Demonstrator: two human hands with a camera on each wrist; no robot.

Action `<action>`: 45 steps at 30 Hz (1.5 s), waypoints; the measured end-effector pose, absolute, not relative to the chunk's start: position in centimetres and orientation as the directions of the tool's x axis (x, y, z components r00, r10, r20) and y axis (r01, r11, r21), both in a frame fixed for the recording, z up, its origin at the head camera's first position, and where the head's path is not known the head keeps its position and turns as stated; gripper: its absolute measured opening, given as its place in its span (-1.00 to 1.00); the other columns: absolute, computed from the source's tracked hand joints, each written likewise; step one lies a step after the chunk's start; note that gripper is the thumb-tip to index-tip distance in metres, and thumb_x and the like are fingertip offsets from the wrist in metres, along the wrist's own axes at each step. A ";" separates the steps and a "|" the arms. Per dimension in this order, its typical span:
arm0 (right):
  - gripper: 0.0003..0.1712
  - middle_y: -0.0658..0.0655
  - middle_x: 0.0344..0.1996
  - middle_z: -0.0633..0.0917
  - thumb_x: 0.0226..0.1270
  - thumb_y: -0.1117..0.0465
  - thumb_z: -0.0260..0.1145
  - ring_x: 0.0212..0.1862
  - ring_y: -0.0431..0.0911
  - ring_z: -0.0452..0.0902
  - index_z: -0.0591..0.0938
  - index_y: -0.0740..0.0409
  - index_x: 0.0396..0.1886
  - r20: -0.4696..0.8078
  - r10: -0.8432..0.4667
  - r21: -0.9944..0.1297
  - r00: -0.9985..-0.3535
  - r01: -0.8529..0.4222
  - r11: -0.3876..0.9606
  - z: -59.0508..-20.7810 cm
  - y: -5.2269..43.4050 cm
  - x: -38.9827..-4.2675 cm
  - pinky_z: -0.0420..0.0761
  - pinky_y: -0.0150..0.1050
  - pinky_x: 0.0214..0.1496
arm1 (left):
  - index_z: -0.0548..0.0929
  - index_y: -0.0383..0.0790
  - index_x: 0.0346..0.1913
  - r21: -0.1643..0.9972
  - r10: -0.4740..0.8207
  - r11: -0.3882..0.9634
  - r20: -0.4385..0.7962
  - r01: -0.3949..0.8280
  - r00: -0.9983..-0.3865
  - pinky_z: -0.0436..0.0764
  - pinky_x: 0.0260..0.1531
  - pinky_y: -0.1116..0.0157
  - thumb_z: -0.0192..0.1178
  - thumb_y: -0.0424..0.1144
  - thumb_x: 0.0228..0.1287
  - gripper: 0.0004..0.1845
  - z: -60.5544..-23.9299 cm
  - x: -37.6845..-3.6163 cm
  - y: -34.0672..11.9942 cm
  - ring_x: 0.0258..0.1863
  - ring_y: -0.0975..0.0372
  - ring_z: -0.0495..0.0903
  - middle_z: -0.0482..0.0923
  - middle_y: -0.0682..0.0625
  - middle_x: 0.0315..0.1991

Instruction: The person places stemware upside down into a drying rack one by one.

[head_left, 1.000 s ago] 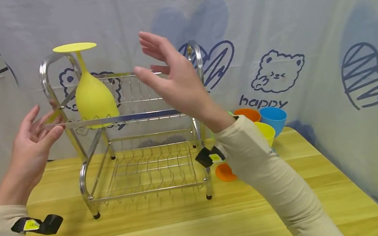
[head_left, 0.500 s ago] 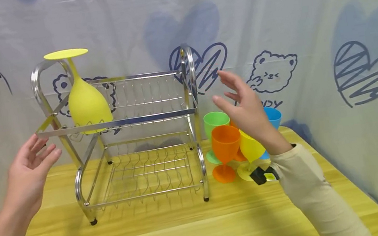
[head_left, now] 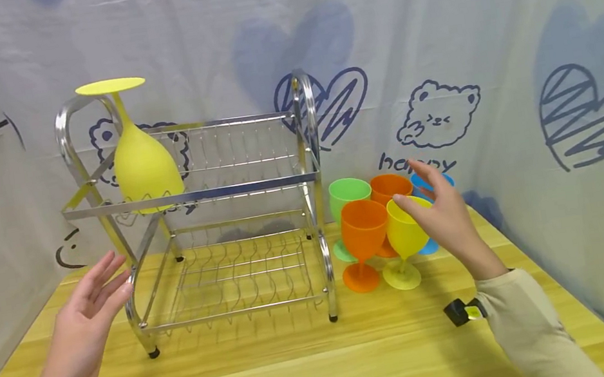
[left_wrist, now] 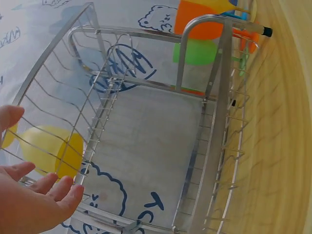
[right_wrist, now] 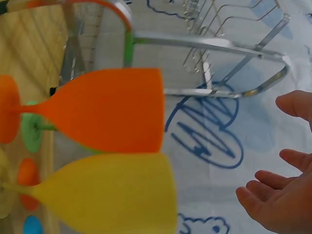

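A yellow goblet (head_left: 146, 163) stands upside down at the left end of the upper tier of a chrome dish rack (head_left: 209, 194), its foot uppermost. Beside the rack's left leg, my left hand (head_left: 87, 318) is held with relaxed fingers and holds nothing. To the right of the rack, my right hand (head_left: 446, 212) hovers with thumb and fingers spread, close by a second yellow goblet (head_left: 405, 235) that stands upright. An upright orange goblet (head_left: 364, 231) is just left of that one. The right wrist view shows the right fingers (right_wrist: 273, 180) apart from both goblet rims.
Behind the front goblets stand a green goblet (head_left: 348, 191), another orange goblet (head_left: 391, 185) and a blue goblet (head_left: 441, 180). All rest on a wood-grain table (head_left: 283, 374). A printed curtain (head_left: 207, 26) hangs behind and along the sides.
My right hand has moved right and down from over the rack to the goblets. My left hand has dropped from the upper tier's left end to lower beside the rack.
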State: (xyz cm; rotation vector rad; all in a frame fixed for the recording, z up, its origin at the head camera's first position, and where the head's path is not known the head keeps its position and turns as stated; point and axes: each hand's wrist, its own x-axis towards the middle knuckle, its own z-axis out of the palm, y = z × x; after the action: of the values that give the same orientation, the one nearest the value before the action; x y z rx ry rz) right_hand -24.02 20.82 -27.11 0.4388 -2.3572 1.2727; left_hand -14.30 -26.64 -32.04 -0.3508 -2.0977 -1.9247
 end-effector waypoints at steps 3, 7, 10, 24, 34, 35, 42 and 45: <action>-0.18 0.26 0.44 0.19 0.36 0.10 0.30 0.41 0.21 0.09 0.16 0.22 0.48 0.472 -0.054 -0.720 -0.880 -0.420 0.553 -28.2 21.8 -24.1 0.19 0.14 0.40 | 0.01 -0.14 0.54 0.926 0.013 0.109 0.362 0.361 -0.932 0.30 0.12 0.61 0.02 -0.35 0.48 -0.33 -32.6 -14.0 -26.0 0.22 0.49 0.30 0.13 0.08 0.45; -0.11 0.32 0.44 0.16 0.32 0.05 0.33 0.39 0.30 0.09 0.12 0.24 0.49 0.434 -0.033 -0.724 -0.901 -0.370 0.583 -29.6 22.8 -24.3 0.18 0.22 0.37 | 0.06 -0.11 0.53 0.919 0.028 0.152 0.363 0.363 -0.931 0.36 0.01 0.63 0.02 -0.35 0.48 -0.36 -33.0 -13.5 -24.7 0.23 0.49 0.29 0.18 0.12 0.42; -0.05 0.37 0.44 0.14 0.29 0.03 0.36 0.38 0.34 0.08 0.09 0.27 0.50 0.402 -0.012 -0.725 -0.915 -0.327 0.606 -30.7 23.4 -24.5 0.19 0.26 0.34 | 0.10 -0.12 0.52 0.918 0.036 0.190 0.348 0.349 -0.937 0.38 -0.01 0.64 0.04 -0.33 0.47 -0.37 -33.2 -13.1 -23.7 0.22 0.49 0.30 0.19 0.10 0.43; 0.26 0.42 0.48 -0.08 0.21 0.12 0.42 0.46 0.26 -0.09 -0.33 0.18 0.53 0.217 0.090 -0.869 -0.972 -0.150 0.472 -34.5 24.1 -26.0 0.08 0.13 0.44 | 0.10 -0.21 0.50 0.921 0.040 0.267 0.284 0.284 -0.958 0.40 0.02 0.59 0.07 -0.21 0.47 -0.35 -33.5 -12.9 -21.1 0.21 0.41 0.33 0.13 -0.18 0.45; 0.20 0.44 0.41 0.08 0.19 0.19 0.44 0.40 0.26 0.05 -0.23 0.27 0.52 0.143 0.115 -0.912 -0.983 -0.086 0.401 -36.0 24.0 -26.9 0.18 0.10 0.41 | 0.10 -0.21 0.50 0.922 0.060 0.246 0.293 0.299 -0.954 0.39 0.05 0.56 0.08 -0.28 0.45 -0.35 -33.4 -13.5 -20.4 0.25 0.29 0.31 0.12 -0.16 0.45; 0.17 0.43 0.40 0.11 0.19 0.18 0.44 0.39 0.25 0.07 -0.19 0.28 0.52 0.142 0.120 -0.913 -0.983 -0.084 0.400 -36.1 24.0 -26.9 0.19 0.10 0.40 | 0.11 -0.21 0.50 0.923 0.060 0.240 0.294 0.299 -0.954 0.40 0.04 0.56 0.08 -0.28 0.45 -0.35 -33.4 -13.5 -20.3 0.25 0.29 0.31 0.12 -0.16 0.45; 0.11 0.41 0.38 0.14 0.19 0.15 0.45 0.35 0.26 0.13 -0.10 0.31 0.48 0.131 0.131 -0.921 -0.983 -0.072 0.382 -36.4 24.1 -27.2 0.23 0.10 0.38 | 0.07 -0.23 0.51 0.931 0.071 0.218 0.284 0.293 -0.956 0.40 0.05 0.54 0.08 -0.29 0.45 -0.34 -33.6 -13.7 -20.1 0.28 0.17 0.29 0.12 -0.18 0.45; 0.12 0.42 0.38 0.14 0.20 0.14 0.45 0.35 0.26 0.14 -0.11 0.30 0.48 0.137 0.134 -0.921 -0.981 -0.077 0.383 -36.7 24.3 -27.2 0.25 0.11 0.37 | 0.08 -0.24 0.50 0.932 0.074 0.213 0.283 0.292 -0.956 0.42 0.05 0.53 0.08 -0.29 0.45 -0.34 -33.7 -13.8 -20.1 0.28 0.17 0.28 0.12 -0.19 0.45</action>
State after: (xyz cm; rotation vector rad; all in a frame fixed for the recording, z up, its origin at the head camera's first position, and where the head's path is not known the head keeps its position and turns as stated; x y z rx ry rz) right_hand -27.15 24.28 -36.67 -0.0510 -2.4495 1.6468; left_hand -13.75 -20.08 -33.68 -0.3518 -2.3030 -1.8328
